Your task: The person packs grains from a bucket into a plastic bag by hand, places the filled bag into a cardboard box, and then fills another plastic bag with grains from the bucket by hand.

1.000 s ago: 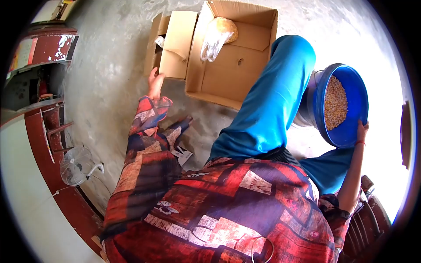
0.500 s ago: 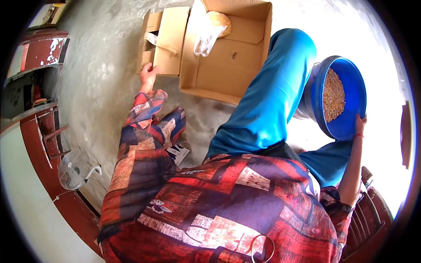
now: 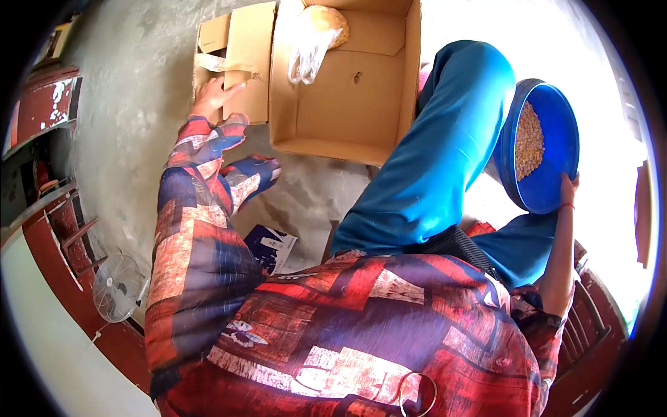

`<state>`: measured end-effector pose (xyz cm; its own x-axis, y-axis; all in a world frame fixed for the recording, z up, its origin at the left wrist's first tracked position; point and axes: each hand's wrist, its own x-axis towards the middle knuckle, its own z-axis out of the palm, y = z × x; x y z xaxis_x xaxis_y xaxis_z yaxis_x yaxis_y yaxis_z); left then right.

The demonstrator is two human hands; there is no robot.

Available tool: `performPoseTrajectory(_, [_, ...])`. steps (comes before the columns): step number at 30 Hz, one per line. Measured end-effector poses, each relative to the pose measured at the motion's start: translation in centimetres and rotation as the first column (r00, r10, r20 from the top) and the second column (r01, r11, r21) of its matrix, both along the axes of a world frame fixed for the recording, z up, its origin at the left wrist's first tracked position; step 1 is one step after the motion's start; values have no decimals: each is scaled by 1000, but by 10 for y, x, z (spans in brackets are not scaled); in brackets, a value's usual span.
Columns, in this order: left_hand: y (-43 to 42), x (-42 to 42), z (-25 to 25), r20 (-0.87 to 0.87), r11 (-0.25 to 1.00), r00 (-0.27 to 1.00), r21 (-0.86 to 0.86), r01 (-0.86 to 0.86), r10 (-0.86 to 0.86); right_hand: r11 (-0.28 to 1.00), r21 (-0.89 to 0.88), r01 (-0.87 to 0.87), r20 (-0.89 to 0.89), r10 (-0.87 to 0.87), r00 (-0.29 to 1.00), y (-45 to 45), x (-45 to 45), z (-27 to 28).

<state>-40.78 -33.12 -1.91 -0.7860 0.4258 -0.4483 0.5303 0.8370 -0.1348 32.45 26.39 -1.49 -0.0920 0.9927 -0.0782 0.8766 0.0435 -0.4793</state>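
Observation:
My left hand (image 3: pixel 214 97) is at the cardboard flaps (image 3: pixel 249 62) left of an open cardboard box (image 3: pixel 340 146). Its fingers are spread over the lower left edge; whether they touch the cardboard I cannot tell. Inside the box, near its upper left side, lies a clear plastic bag (image 3: pixel 316 42) with yellowish contents. On the other side, my right hand (image 3: pixel 569 187) is closed on the rim of a blue bucket (image 3: pixel 556 149). The bucket is tilted toward me, with small tan grains (image 3: pixel 529 141) inside. My right fingertips are partly hidden by the rim.
My blue-trousered leg (image 3: pixel 434 153) stands bent between box and bucket. A dark printed packet (image 3: pixel 271 248) lies on the floor beside my left sleeve. Farther left stand a fan (image 3: pixel 118 286) and red-brown furniture (image 3: pixel 69 236). A chair (image 3: pixel 590 323) is at lower right.
My left hand has opened out and moved onto the flaps' lower left edge. The view has shifted slightly, showing more of the floor packet. My right hand still grips the bucket.

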Motion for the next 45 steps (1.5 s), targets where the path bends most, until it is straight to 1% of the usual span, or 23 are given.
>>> performPoseTrajectory(2, [11,3,19,-15,997,997,-12,81,-81,1000,4,12,24,-12,1000,-4,-3,6])
performPoseTrajectory(4, [22,8,35,176,999,984,-47,-20,28,999,-30,42,-21,-42,999,-4,-2,6])
performPoseTrajectory(6, [18,6,28,113,998,993,48,-26,21,999,-44,26,-23,-27,999,-2,1,7])
performPoseTrajectory(8, [19,6,27,80,995,996,-86,-43,50,998,-57,13,-29,-15,999,0,4,3])
performPoseTrajectory(10, [16,7,26,56,998,997,-26,-58,60,997,-68,20,-28,-22,999,0,2,4])
performPoseTrajectory(17, [19,22,38,-87,987,987,-71,-141,134,992,-75,101,-60,-106,993,-28,-35,23])
performPoseTrajectory(19, [28,24,40,-73,986,987,-77,-148,142,997,5,71,-35,-71,997,-30,-37,22])
performPoseTrajectory(22, [28,28,27,-131,982,980,-90,-165,153,996,-61,71,-55,-74,996,-41,-38,30])
performPoseTrajectory(24, [18,38,12,-383,984,922,179,12,59,993,-103,54,-75,-62,995,-41,-43,42])
performPoseTrajectory(26, [0,40,-9,-295,961,953,275,15,70,988,-152,29,-96,-44,994,-42,-50,45])
performPoseTrajectory(28, [-15,59,-27,-272,818,943,576,-1,193,987,-161,13,-101,-30,994,-30,-38,37])
performPoseTrajectory(30, [-29,103,-29,-293,802,930,597,-5,223,985,-171,-1,-98,-16,995,-22,-31,27])
performPoseTrajectory(32, [-39,141,-41,-223,574,783,794,-200,580,991,-87,101,-59,-106,993,-24,-33,28])
performPoseTrajectory(33, [-39,152,-50,-221,574,780,793,-206,585,989,-113,92,-74,-101,992,-30,-41,36])
performPoseTrajectory(34, [-37,163,-56,467,71,577,733,-676,670,990,-110,87,-69,-95,993,-20,-32,28])
performPoseTrajectory(35, [-33,171,-60,762,-176,372,528,-831,529,994,-84,68,-22,-71,997,-7,-18,17])
performPoseTrajectory(36, [-26,180,-62,926,-370,90,234,-899,366,997,-55,50,26,-48,998,8,-4,6])
performPoseTrajectory(38, [0,184,-39,979,-299,175,198,-933,103,999,-35,10,-74,-12,997,18,12,-9])
performPoseTrajectory(39, [2,174,-35,981,-286,151,181,-941,125,993,-115,12,-92,-23,995,-17,-24,27])
performPoseTrajectory(40, [1,167,-39,983,-277,139,166,-946,117,1000,-24,19,-24,-19,1000,-5,-16,15])
performPoseTrajectory(42, [4,146,-44,962,-215,160,209,-954,223,993,-85,82,25,-81,996,-2,-12,15])
performPoseTrajectory(44, [0,131,-52,957,-268,144,212,-940,252,993,-99,65,-6,-66,998,3,-6,10])
performPoseTrajectory(45, [1,128,-50,968,-291,74,144,-946,238,992,-93,80,-14,-81,997,-2,-8,11])
